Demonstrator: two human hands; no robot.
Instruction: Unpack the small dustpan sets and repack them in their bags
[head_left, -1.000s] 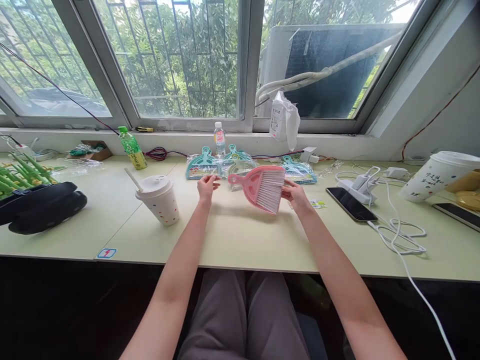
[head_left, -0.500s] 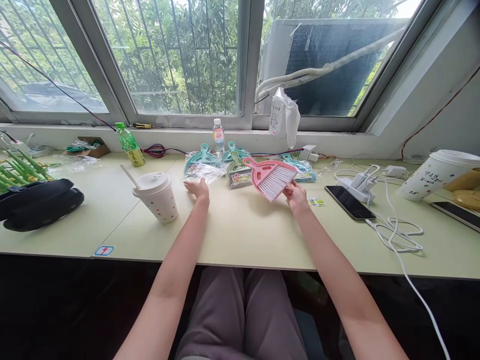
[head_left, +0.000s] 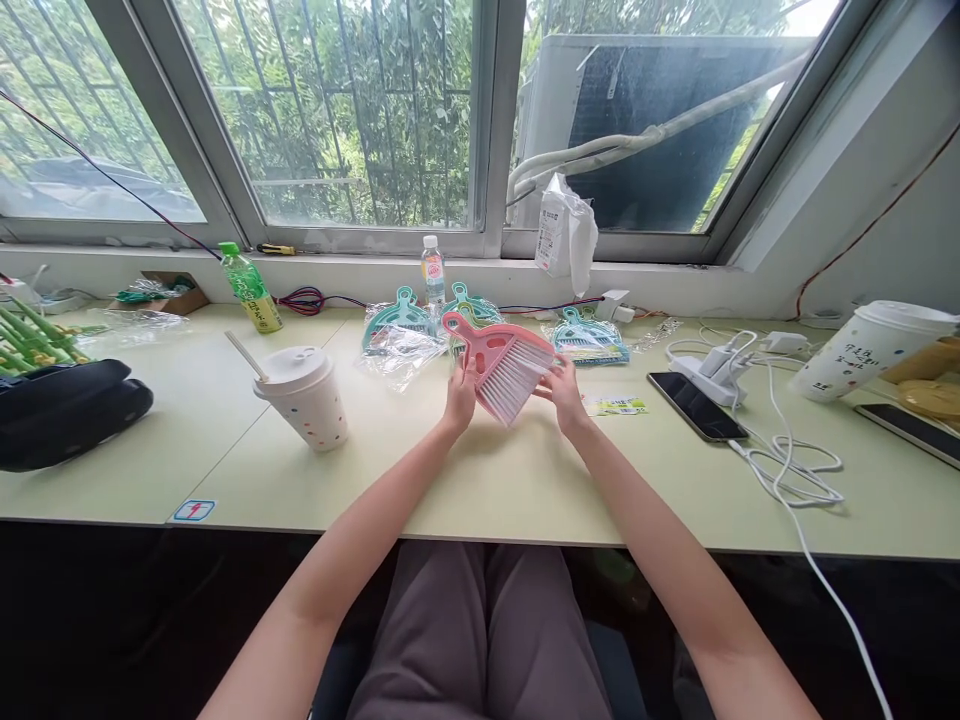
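Note:
Both my hands hold a small pink brush and dustpan set (head_left: 499,365) just above the pale green desk (head_left: 487,480). My left hand (head_left: 459,397) grips its left edge below the handle, fingers closed on it. My right hand (head_left: 561,392) grips the right side at the white bristles. The pink handle points up and left. An empty clear plastic wrapper (head_left: 400,350) lies to the left of it. Behind lie teal brush sets in clear packaging (head_left: 586,338), another teal set (head_left: 397,310) among them.
A white dotted cup with a straw (head_left: 301,395) stands left of my hands. A black phone (head_left: 696,404), charger and white cables (head_left: 787,455) lie to the right, with a tipped paper cup (head_left: 870,350). A water bottle (head_left: 431,272), a green bottle (head_left: 250,288) and a black case (head_left: 64,410) are also there.
My left hand left the clear wrapper on the desk and came over to grip the pink brush set. The set moved left and nearer, now held by both hands.

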